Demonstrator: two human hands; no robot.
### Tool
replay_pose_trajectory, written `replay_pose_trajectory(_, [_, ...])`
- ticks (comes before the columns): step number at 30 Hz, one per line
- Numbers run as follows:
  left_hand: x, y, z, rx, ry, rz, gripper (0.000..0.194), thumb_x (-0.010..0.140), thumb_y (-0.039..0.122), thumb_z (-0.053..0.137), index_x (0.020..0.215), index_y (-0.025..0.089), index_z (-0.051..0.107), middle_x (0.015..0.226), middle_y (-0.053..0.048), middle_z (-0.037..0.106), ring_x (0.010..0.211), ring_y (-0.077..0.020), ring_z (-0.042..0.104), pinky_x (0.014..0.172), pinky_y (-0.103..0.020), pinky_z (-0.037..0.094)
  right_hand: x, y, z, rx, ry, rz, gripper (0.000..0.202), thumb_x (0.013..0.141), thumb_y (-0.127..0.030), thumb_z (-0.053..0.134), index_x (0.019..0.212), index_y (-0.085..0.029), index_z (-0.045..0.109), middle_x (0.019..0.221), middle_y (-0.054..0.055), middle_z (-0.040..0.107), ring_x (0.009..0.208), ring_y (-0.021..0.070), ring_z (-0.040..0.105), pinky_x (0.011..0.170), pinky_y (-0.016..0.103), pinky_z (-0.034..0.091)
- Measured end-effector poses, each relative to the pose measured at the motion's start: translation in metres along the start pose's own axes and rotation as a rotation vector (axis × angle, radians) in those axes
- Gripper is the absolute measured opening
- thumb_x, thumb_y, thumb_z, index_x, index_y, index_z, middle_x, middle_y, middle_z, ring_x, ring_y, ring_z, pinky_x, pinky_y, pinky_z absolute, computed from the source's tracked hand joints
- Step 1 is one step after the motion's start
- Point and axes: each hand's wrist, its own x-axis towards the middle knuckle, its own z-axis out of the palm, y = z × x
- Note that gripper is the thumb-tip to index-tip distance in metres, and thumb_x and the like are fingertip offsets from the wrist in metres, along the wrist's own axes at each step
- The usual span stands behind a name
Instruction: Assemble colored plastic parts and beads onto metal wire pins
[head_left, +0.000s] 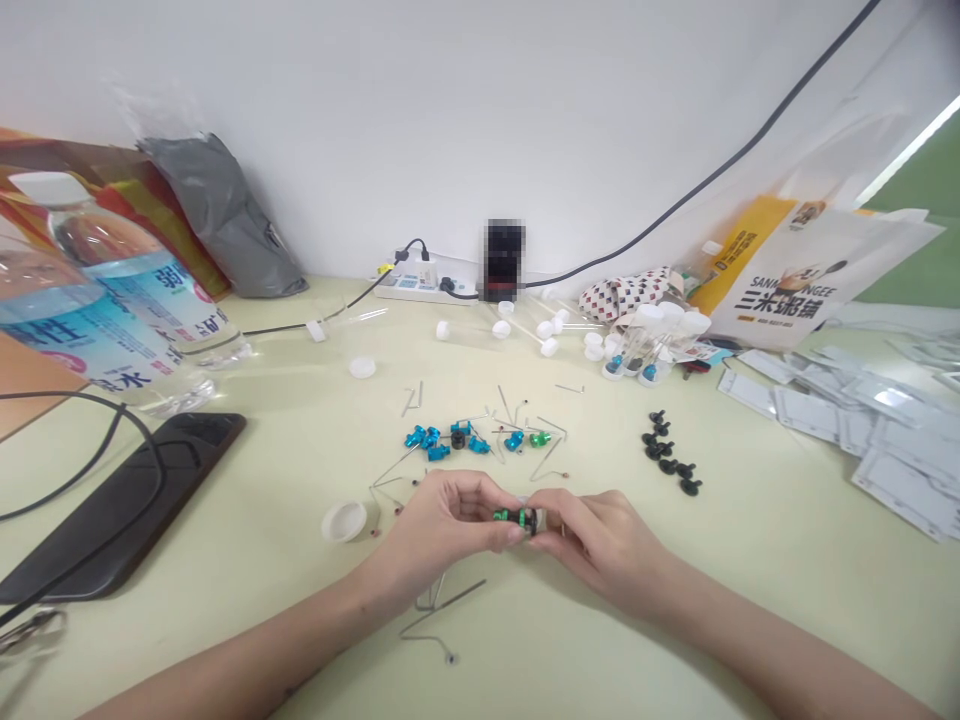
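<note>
Between my two hands is a small green-and-black metal fitting point(517, 517). My left hand point(457, 515) pinches its green end between thumb and fingers. The thumb and forefinger of my right hand point(589, 530) are closed at its black flanged end; something pale or clear shows there too, partly hidden by the fingers. Just beyond my hands lie several blue metal fittings point(439, 453), a green fitting point(540, 439) and a black one point(458, 439), among thin bent wire rods point(551, 428). More bent rods point(442, 608) lie in front of my left wrist.
Several black flanged parts point(667, 465) lie to the right. A white cap point(344, 521) sits left of my hand. Clear tubes with white caps point(660, 325) and a power strip point(405, 283) stand at the back. A phone point(127, 500) and water bottles point(142, 270) occupy the left, flat white packets point(885, 430) the right.
</note>
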Motion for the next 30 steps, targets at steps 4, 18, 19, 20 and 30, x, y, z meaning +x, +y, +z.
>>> replay_pose_trajectory(4, [0.0001, 0.0015, 0.0006, -0.003, -0.001, -0.007, 0.019, 0.069, 0.023, 0.075, 0.083, 0.013, 0.068, 0.076, -0.005, 0.07, 0.069, -0.012, 0.059, 0.066, -0.024, 0.045, 0.0001, 0.0, 0.0, 0.002, -0.003, 0.002, 0.02, 0.095, -0.033, 0.041, 0.106, -0.018, 0.049, 0.069, -0.003, 0.063, 0.05, 0.0093, 0.053, 0.05, 0.021, 0.033])
replay_pose_trajectory(18, [-0.0008, 0.0011, 0.0009, -0.025, -0.008, -0.011, 0.019, 0.068, 0.022, 0.076, 0.082, 0.013, 0.067, 0.078, -0.005, 0.071, 0.07, -0.0121, 0.061, 0.068, -0.024, 0.046, 0.0018, -0.0009, -0.0007, 0.0, -0.003, -0.012, 0.02, 0.095, -0.032, 0.04, 0.107, -0.018, 0.049, 0.071, -0.003, 0.063, 0.051, 0.0092, 0.054, 0.05, 0.021, 0.033])
replay_pose_trajectory(19, [-0.0007, 0.0012, 0.0009, -0.022, -0.005, -0.008, 0.019, 0.068, 0.022, 0.075, 0.082, 0.013, 0.067, 0.078, -0.005, 0.071, 0.07, -0.0121, 0.06, 0.068, -0.024, 0.046, 0.0016, -0.0007, -0.0005, 0.004, -0.006, -0.01, 0.021, 0.095, -0.032, 0.04, 0.107, -0.018, 0.049, 0.071, -0.003, 0.063, 0.051, 0.0092, 0.054, 0.05, 0.021, 0.033])
replay_pose_trajectory(20, [-0.0005, 0.0014, 0.0009, -0.017, -0.004, -0.006, 0.018, 0.069, 0.022, 0.075, 0.082, 0.013, 0.067, 0.078, -0.005, 0.071, 0.07, -0.0121, 0.06, 0.068, -0.024, 0.046, 0.0013, -0.0004, -0.0003, 0.008, -0.01, -0.002, 0.021, 0.095, -0.033, 0.04, 0.108, -0.018, 0.049, 0.07, -0.003, 0.063, 0.052, 0.0094, 0.054, 0.051, 0.021, 0.033])
replay_pose_trajectory(30, [-0.0011, 0.0027, 0.0018, -0.018, -0.004, -0.01, 0.019, 0.068, 0.022, 0.075, 0.083, 0.013, 0.067, 0.077, -0.005, 0.07, 0.07, -0.0131, 0.061, 0.068, -0.026, 0.046, 0.0005, -0.0009, -0.0006, 0.005, -0.01, -0.001, 0.021, 0.096, -0.033, 0.039, 0.106, -0.018, 0.05, 0.069, -0.003, 0.062, 0.051, 0.0086, 0.053, 0.05, 0.02, 0.034])
